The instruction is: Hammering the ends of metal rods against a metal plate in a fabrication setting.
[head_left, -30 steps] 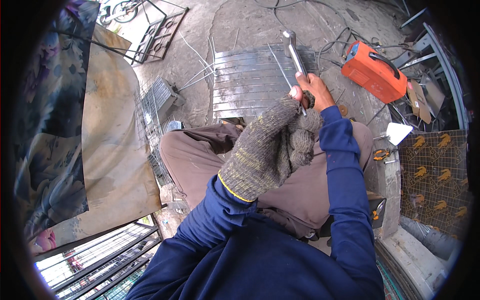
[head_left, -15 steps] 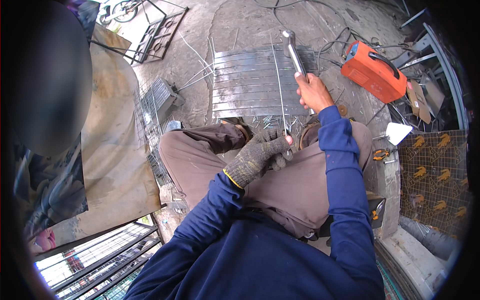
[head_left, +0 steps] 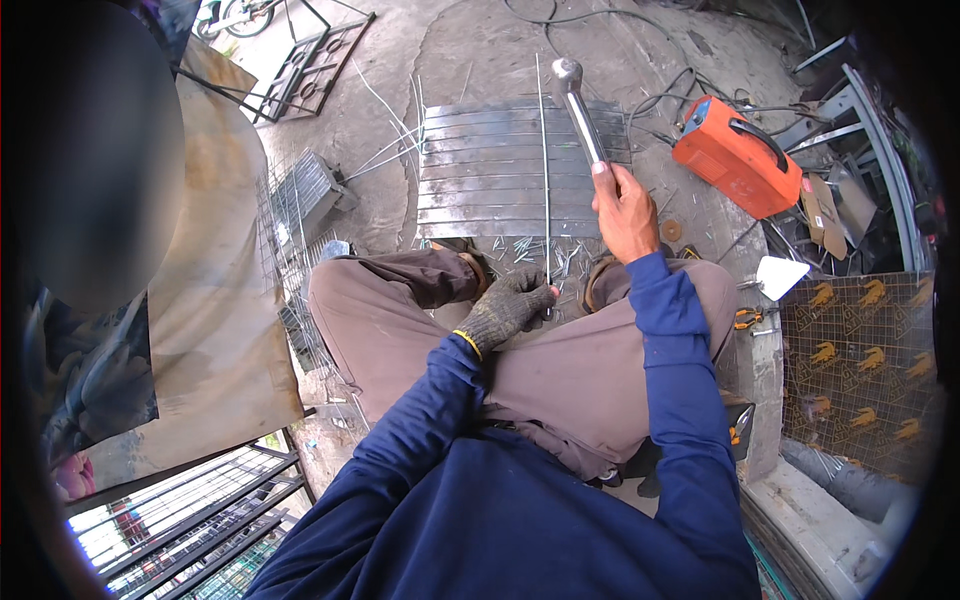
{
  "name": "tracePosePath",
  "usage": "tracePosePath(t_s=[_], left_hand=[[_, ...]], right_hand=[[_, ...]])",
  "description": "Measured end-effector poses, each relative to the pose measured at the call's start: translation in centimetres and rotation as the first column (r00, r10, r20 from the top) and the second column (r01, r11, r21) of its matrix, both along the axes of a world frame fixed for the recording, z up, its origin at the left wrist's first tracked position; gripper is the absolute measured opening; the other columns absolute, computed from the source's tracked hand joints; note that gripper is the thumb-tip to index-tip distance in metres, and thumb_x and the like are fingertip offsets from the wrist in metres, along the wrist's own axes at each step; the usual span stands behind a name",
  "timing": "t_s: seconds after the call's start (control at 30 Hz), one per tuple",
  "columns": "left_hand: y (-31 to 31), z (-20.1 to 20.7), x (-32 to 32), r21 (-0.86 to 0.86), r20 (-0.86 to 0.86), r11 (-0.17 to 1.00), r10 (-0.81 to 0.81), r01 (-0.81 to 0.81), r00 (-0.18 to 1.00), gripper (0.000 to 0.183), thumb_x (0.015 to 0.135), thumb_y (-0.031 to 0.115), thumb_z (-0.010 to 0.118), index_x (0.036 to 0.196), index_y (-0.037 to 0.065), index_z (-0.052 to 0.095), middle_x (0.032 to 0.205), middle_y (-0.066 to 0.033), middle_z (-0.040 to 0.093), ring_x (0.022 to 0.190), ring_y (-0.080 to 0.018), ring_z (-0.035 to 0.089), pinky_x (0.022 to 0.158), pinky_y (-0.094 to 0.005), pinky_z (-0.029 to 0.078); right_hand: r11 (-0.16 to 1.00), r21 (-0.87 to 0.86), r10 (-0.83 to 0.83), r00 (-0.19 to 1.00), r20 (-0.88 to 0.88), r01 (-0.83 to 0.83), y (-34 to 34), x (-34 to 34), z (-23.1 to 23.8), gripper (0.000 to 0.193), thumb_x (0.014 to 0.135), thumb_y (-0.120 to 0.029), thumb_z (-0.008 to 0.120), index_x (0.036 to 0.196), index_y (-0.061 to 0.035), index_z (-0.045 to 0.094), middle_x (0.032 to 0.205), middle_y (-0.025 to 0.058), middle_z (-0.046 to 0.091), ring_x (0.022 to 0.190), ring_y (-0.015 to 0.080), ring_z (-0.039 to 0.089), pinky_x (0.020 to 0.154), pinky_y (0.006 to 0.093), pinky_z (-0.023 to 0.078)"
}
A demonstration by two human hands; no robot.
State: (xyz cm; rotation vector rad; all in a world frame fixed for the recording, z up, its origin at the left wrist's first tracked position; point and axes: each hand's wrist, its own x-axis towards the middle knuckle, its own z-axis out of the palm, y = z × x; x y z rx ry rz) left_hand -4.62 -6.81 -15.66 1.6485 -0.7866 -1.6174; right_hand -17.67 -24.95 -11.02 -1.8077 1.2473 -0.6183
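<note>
Head: left fingers (head_left: 527, 284) clutch rod (head_left: 546, 180), right fingers (head_left: 604, 181) a hammer (head_left: 585, 130); strips (head_left: 480, 160), orange machine (head_left: 730, 155) beyond

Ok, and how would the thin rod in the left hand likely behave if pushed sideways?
The rod would probably hold its shape, as it runs straight beyond the gloved left hand. It looks light for its length, being so slim. Its far end might flex or swing, since the hand grips only near the other end.
</note>
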Motion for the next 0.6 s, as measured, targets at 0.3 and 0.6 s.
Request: tracePosePath(t_s=[0.3,0.6], left_hand=[[-1.2,1.1,-0.4,-0.047,-0.037,0.998,-0.037,0.035,0.999,0.027,0.097,0.031,0.065,0.087,0.006,0.059,0.07,0.0009,0.057,0.06,-0.0082,0.054,0.056,-0.0268,0.045],[1.1,1.0,0.1,-0.022,-0.053,0.994,0.106,-0.108,0.993,0.022,0.097,0.028,0.068,0.087,0.011,0.059,0.07,0.006,0.057,0.057,-0.0038,0.052,0.053,-0.0212,0.04]], right_hand=[[0.998,-0.015,0.058,0.998,-0.01,-0.059,0.7,0.1,-0.7,0.045,0.103,-0.046,0.048,0.107,-0.0032,0.061,0.078,0.0199,0.067,0.078,0.0425,0.067,0.069,0.0481,0.05],[0.987,-0.162,0.021,0.986,0.165,0.006,3.1,1.4,-1.7,0.039,0.103,-0.04,0.048,0.116,-0.0031,0.049,0.084,0.0306,0.066,0.081,0.0528,0.062,0.072,0.0592,0.047]])
